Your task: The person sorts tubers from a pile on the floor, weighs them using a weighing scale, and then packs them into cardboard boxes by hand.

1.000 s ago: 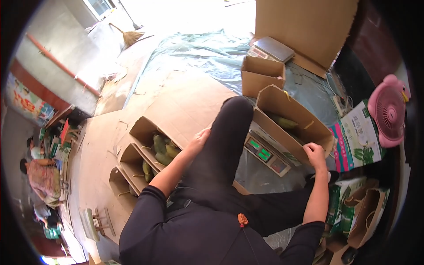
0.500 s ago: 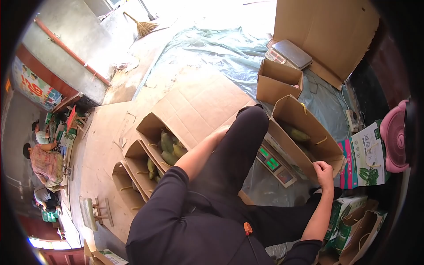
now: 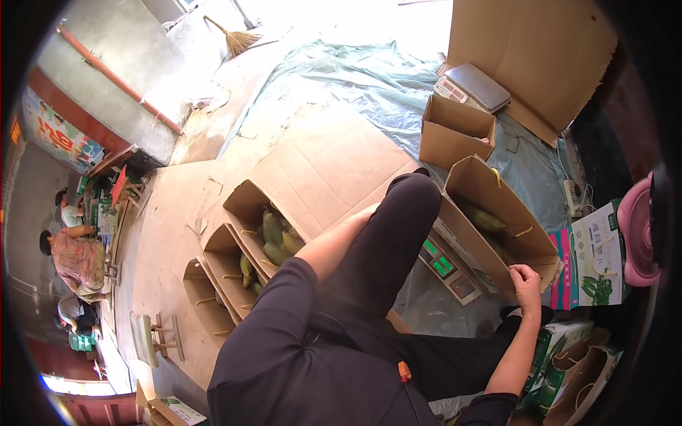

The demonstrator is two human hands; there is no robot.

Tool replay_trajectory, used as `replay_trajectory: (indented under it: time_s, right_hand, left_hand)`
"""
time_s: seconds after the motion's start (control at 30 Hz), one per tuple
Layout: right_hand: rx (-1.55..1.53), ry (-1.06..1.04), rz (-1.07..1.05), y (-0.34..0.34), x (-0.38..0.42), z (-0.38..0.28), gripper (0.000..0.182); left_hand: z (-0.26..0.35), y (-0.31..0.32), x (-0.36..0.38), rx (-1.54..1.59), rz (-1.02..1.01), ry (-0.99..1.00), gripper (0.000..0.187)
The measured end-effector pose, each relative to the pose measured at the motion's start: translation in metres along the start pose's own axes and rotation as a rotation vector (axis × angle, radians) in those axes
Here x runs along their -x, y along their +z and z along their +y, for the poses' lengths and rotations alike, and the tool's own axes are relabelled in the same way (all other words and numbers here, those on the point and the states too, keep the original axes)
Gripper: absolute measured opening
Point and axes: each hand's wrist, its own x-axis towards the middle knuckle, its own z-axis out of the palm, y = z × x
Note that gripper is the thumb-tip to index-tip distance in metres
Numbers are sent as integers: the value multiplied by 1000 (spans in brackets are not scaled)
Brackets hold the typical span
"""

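Observation:
With its fingers closed, my right hand [image 3: 526, 285] pinches the near rim of a tall cardboard box [image 3: 469, 241]. Green produce [image 3: 483, 217] lies inside that box, which stands on a scale [image 3: 447, 268] with a lit green display. My left forearm [image 3: 341, 245] reaches behind my raised knee [image 3: 415, 199], and the knee hides my left hand. Left of that forearm stands an open box [image 3: 245, 202] of green, papaya-like produce [image 3: 275, 231]. Beside it are another box with produce [image 3: 220, 245] and a third box [image 3: 199, 287].
A small open box [image 3: 455, 131] and a second scale [image 3: 477, 86] sit at the upper right. At right are a pink basin [image 3: 638, 231] and printed cartons [image 3: 597, 248]. A stool [image 3: 145, 341] stands lower left. Several people [image 3: 74, 259] work at far left.
The whole view has shifted slightly, with things appearing a little farther right. My right hand keeps its hold on the box rim.

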Motion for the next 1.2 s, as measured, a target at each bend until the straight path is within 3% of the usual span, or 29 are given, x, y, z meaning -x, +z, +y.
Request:
replay_trajectory:
  time_s: [1.07, 1.2]
  right_hand:
    - [-17, 65, -14, -1, 0, 0, 16]
    - [3, -10, 4, -2, -1, 1, 17]
  left_hand:
    - [-16, -12, 9, -5, 81, 78, 38]
    - [-17, -17, 8, -16, 97, 84, 37]
